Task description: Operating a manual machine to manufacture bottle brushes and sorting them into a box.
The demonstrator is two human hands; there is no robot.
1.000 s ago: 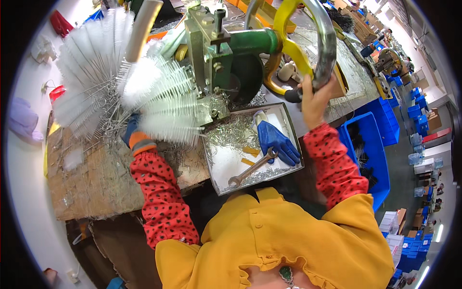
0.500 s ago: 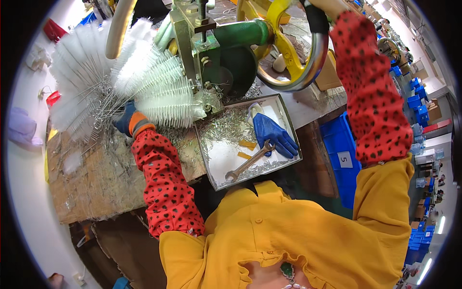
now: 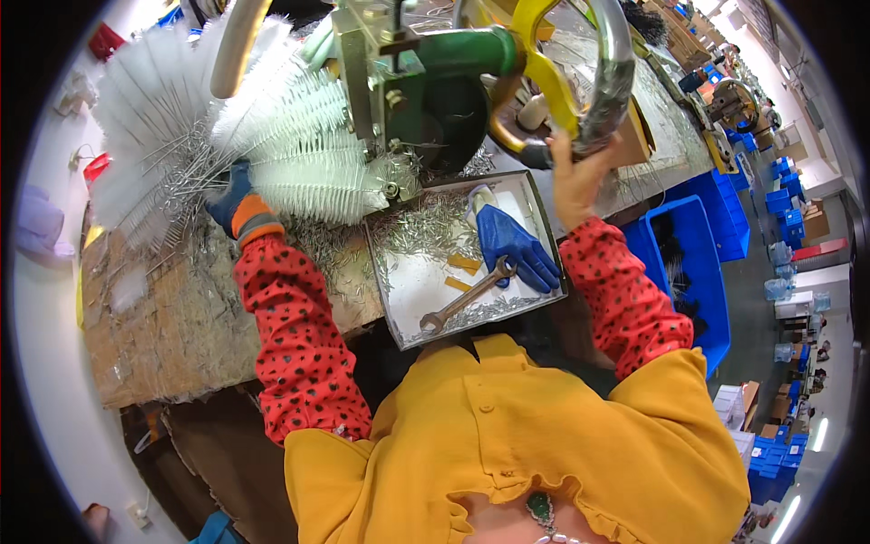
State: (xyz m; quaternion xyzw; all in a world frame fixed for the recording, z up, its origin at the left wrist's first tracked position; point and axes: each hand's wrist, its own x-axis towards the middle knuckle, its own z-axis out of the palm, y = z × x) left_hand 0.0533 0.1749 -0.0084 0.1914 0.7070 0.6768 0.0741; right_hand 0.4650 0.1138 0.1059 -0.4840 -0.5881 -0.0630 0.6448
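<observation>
My left hand point(image 3: 234, 203), in a blue and orange glove, is closed at the twisted wire ends of the white bristle brushes point(image 3: 304, 177), which fan out at the left. Its fingertips are partly hidden among the wires. My bare right hand point(image 3: 580, 177) is wrapped round the lower rim of a large handwheel point(image 3: 609, 95) with yellow spokes. The wheel belongs to a green metal press point(image 3: 462, 54) standing between my hands; its lower part is beside the brush tips.
A shallow white tray point(image 3: 408, 313) in front of the press holds small metal clips, a wrench point(image 3: 467, 296) and a blue glove point(image 3: 512, 245). Wire scraps litter the worn wooden bench point(image 3: 181, 354). A blue bin point(image 3: 716, 308) with dark brushes stands at the right.
My right hand has come down and toward me with the wheel, which has turned. My left hand has shifted slightly left and up, still at the brush wires.
</observation>
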